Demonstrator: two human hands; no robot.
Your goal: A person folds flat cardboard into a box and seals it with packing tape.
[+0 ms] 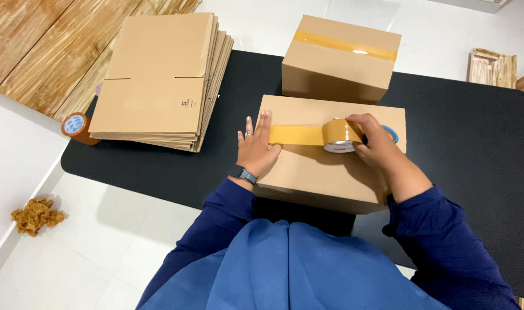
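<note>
Lying near-centre on the black table (474, 143), a plain brown cardboard box (325, 172), matte, flaps shut. Glossy tan tape strip (293, 135) runs across its top. Left hand (256, 150) flat, fingers spread, pressing the strip's left end. Right hand (372, 138) fingers curled around the tape roll (339, 136). Far: sealed box (336, 60). Far left: stack of flattened cartons (158, 80), spare tape roll (75, 126).

navy sleeves, blue garment, dark wristwatch (247, 175), finger ring (249, 133)
</note>
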